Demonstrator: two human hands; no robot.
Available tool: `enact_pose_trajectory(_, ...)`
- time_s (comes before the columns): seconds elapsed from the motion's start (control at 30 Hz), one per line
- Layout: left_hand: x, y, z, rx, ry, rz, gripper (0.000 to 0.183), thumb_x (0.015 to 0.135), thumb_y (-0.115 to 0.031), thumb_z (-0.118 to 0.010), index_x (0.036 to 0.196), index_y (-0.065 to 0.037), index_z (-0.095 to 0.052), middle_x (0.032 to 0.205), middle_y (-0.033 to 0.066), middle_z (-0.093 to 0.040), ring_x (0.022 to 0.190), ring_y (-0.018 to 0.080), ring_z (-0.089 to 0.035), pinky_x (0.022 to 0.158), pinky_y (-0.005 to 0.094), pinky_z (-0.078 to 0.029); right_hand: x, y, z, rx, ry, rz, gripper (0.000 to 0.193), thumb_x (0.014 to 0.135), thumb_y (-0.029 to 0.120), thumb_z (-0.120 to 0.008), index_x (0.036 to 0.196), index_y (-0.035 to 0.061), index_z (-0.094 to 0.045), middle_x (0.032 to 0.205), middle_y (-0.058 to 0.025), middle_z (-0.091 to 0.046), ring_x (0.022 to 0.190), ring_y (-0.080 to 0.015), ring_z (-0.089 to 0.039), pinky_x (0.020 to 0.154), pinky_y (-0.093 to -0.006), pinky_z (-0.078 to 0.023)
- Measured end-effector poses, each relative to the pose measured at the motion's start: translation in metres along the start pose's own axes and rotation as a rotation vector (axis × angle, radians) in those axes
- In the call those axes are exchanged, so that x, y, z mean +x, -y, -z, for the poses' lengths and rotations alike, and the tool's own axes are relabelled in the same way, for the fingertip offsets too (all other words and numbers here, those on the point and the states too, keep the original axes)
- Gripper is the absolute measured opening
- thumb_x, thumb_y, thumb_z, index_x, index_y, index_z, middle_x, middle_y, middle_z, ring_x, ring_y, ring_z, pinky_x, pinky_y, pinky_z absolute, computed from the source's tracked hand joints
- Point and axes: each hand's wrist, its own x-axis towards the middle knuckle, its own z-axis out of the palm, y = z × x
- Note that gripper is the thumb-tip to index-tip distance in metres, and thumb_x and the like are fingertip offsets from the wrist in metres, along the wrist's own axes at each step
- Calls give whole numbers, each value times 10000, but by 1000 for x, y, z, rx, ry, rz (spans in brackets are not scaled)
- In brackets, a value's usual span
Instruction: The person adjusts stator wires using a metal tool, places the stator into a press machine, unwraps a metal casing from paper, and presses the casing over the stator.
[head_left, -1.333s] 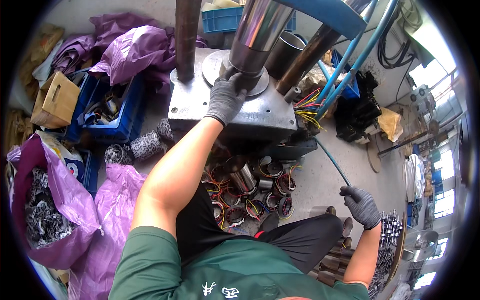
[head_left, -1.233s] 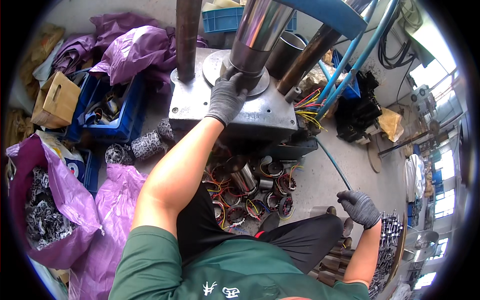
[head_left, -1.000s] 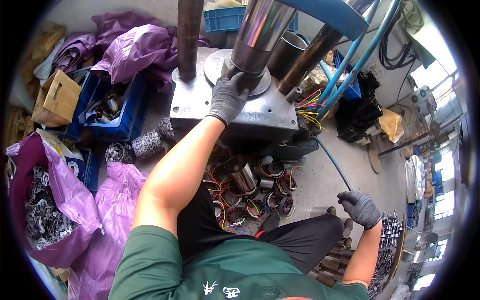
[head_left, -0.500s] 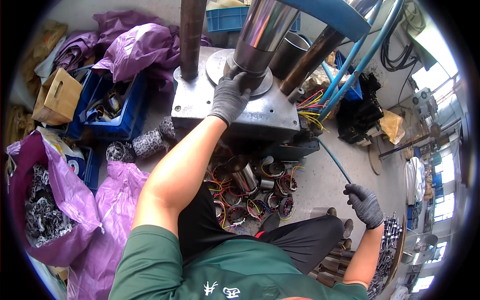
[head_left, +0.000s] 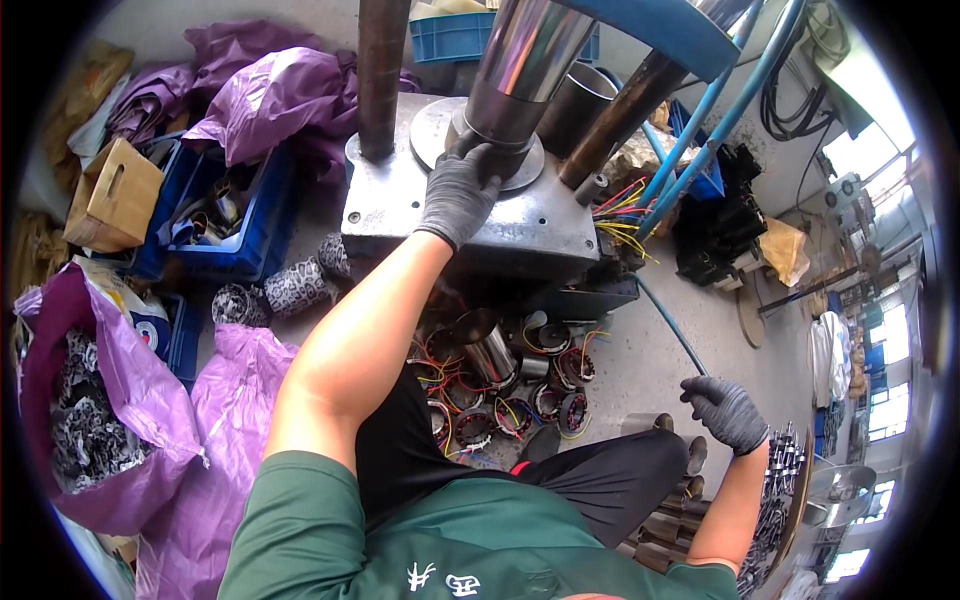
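Note:
My left hand [head_left: 455, 197], in a grey glove, reaches to the press and wraps its fingers and thumb against the near side of a dark steel cylinder [head_left: 513, 160]. That cylinder stands on a round plate [head_left: 425, 135] on the steel press bed [head_left: 390, 205]. Directly above it is a shiny metal sleeve [head_left: 530, 50], slightly tilted in view. At the right, my gloved right hand [head_left: 732, 415] has its fingers curled at the end of a thin blue lever [head_left: 672, 322]; the fingers cover the lever's tip.
Wound stators [head_left: 474, 428] with coloured wires lie on the floor below the press, beside a metal sleeve [head_left: 487, 350]. Steel posts [head_left: 383, 80] flank the bed. Purple sacks [head_left: 240, 390] and blue crates [head_left: 235, 255] stand left. Metal cylinders [head_left: 650, 425] lie by my leg.
My right hand has dropped slightly toward me, and a little more of the lever shows. The left hand stays against the steel cylinder.

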Motion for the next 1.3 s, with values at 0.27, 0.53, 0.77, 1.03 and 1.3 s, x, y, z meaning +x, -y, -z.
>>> enact_pose_trajectory(0.27,4,6,-6,-67,-39,-23,491,849,-110,-738,1330,-86,-647,1447,168,-565,1265,386,-578,1119,461,-469,27,-11,37,-243,-683,298,193,983,35,-643,1166,4,-696,1043,-155,-741,967,-259,-723,876,-364,-568)
enact_pose_trajectory(0.53,-1,17,0,-22,-24,-28,320,912,-161,-741,1215,-78,-686,1172,169,-682,1091,333,-668,977,405,-527,122,42,146,-398,-1200,520,233,1003,239,-657,1132,52,-709,1049,-173,-748,953,-322,-733,858,-381,-560)
enact_pose_trajectory(0.77,-24,16,-1,47,343,5,355,935,-212,-739,1237,-36,-677,1206,198,-677,1097,353,-670,977,408,-529,164,60,177,-443,-1124,329,310,980,336,-642,1149,88,-720,1069,-200,-731,1026,-384,-701,915,-456,-535)
enact_pose_trajectory(1.03,-48,-22,-21,514,490,-268,508,898,-357,-733,1329,-105,-640,1445,211,-561,1350,410,-510,1133,512,-415,166,53,183,-387,-1072,304,306,972,324,-644,1146,87,-730,1072,-188,-738,1013,-363,-699,923,-429,-540)
enact_pose_trajectory(1.3,-71,-52,-38,491,708,-424,588,886,-372,-727,1403,-121,-604,1529,200,-498,1430,450,-420,1173,568,-349,165,59,181,-369,-1030,247,294,967,265,-684,1144,34,-723,1060,-184,-749,994,-321,-719,902,-380,-545)
